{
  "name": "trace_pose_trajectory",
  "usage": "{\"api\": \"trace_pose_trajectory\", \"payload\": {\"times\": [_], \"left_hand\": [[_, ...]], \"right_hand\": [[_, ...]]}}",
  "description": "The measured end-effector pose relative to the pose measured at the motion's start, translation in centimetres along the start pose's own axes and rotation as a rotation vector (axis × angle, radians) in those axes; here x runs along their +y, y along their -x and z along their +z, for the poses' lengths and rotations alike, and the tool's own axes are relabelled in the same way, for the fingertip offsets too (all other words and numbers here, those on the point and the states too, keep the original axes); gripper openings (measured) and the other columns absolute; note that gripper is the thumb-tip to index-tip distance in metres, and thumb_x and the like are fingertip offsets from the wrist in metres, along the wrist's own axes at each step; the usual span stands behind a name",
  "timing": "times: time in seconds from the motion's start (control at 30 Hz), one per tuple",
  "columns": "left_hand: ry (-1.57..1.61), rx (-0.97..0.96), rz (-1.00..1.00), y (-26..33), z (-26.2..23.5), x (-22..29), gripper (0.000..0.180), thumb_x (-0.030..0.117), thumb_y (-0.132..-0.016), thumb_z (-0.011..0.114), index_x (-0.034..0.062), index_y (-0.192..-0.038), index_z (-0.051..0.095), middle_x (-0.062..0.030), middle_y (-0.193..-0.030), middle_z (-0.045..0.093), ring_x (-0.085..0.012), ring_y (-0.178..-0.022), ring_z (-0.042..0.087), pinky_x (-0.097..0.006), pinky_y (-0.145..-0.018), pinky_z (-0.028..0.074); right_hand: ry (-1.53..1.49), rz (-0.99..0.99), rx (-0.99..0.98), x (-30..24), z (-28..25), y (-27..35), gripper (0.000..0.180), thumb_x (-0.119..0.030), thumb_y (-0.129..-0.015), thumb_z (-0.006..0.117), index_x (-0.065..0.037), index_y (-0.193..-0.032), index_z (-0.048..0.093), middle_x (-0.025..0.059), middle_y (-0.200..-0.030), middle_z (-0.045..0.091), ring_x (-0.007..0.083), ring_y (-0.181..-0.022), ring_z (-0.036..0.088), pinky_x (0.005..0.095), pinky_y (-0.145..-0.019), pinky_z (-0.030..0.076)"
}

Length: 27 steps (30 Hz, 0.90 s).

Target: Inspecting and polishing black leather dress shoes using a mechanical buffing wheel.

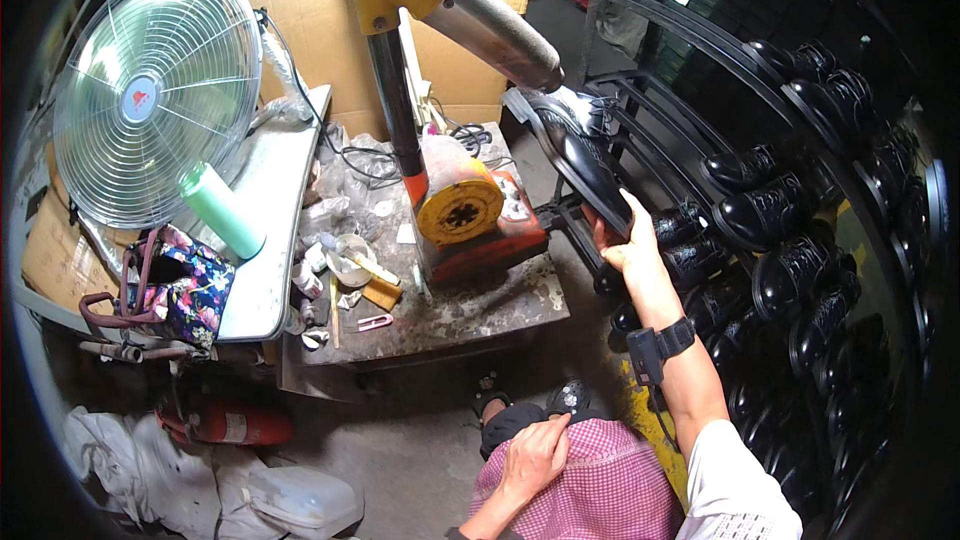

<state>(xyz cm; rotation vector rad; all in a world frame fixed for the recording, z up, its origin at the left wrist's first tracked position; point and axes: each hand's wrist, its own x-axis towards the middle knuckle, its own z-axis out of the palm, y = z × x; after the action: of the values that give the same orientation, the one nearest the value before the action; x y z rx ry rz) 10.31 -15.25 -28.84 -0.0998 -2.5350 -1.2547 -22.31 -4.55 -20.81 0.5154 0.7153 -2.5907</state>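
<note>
My right hand point(632, 245) is closed round the toe end of a black leather shoe point(588, 160), its dark sole turned toward the left. The shoe is raised at the rack's near side, with its heel end pointing up and away from me. Just above it ends the metal tube point(505, 35) of a yellow and orange machine point(462, 212); I cannot tell whether the two touch. My left hand point(537, 452) rests on the pink checked apron point(600, 475) over my lap, fingers loosely laid out and holding nothing visible.
Black shoes point(760, 212) fill a metal rack point(690, 30) at the right. The worn workbench point(500, 315) carries a pink clip point(375, 322) and small bottles. At left are a fan point(150, 100), a green tumbler point(220, 208), a floral bag point(190, 285) and a red cylinder point(235, 420).
</note>
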Motion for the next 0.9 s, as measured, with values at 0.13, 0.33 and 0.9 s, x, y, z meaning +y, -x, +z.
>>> {"api": "trace_pose_trajectory", "payload": {"times": [0.13,0.33,0.9], "left_hand": [[0.01,0.0,-0.001,-0.1,0.0,0.0,0.024,0.009,-0.083,0.062,0.0064,-0.105,0.068,-0.0117,-0.094,0.07,-0.026,-0.086,0.068,-0.035,-0.076,0.053],[-0.014,0.02,0.014,-0.2,0.0,0.1,0.023,0.009,-0.082,0.063,0.0043,-0.103,0.069,-0.0119,-0.092,0.071,-0.0258,-0.083,0.069,-0.035,-0.076,0.054],[-0.051,0.011,0.02,-0.4,0.2,0.6,0.021,0.008,-0.08,0.064,0.0023,-0.099,0.069,-0.0118,-0.09,0.07,-0.0258,-0.081,0.068,-0.034,-0.074,0.054]], "right_hand": [[-0.032,0.006,-0.023,0.3,2.0,-0.6,0.038,-0.032,-0.085,0.065,-0.001,-0.107,0.062,0.0159,-0.096,0.068,0.0327,-0.088,0.068,0.0275,-0.051,0.058],[0.001,-0.003,-0.088,0.9,4.1,-1.0,0.04,-0.035,-0.086,0.062,-0.001,-0.107,0.061,0.0159,-0.095,0.067,0.0328,-0.088,0.068,0.0278,-0.051,0.059],[0.07,0.007,-0.045,0.2,6.2,-0.8,0.041,-0.037,-0.087,0.062,-0.001,-0.108,0.061,0.0173,-0.095,0.068,0.0319,-0.087,0.069,0.029,-0.054,0.06]]}}
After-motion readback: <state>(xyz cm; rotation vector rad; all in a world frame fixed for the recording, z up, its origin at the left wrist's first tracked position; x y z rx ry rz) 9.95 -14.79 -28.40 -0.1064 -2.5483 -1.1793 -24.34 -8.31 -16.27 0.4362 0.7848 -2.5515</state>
